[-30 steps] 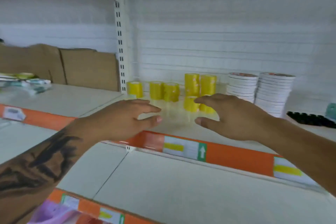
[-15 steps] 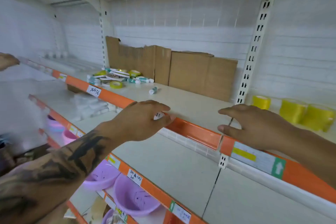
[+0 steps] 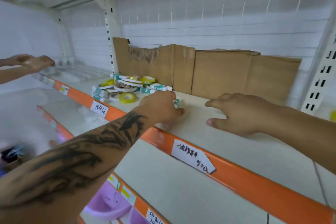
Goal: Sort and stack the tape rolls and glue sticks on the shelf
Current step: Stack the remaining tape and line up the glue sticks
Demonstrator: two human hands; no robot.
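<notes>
Purple bowls (image 3: 107, 203) sit on a low shelf. Above, behind an orange price strip (image 3: 241, 174), the left hand (image 3: 160, 109) curls round a small glue stick (image 3: 176, 102) on the cream shelf (image 3: 196, 112); the right hand (image 3: 241, 112) rests spread beside it. Farther left lies the heap of tape rolls and glue sticks (image 3: 127, 87), with cardboard (image 3: 218, 74) against the white slatted wall (image 3: 218, 23).

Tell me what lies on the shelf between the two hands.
In the head view, only bare shelf lies between the left hand and the right hand; nothing stands there.
</notes>
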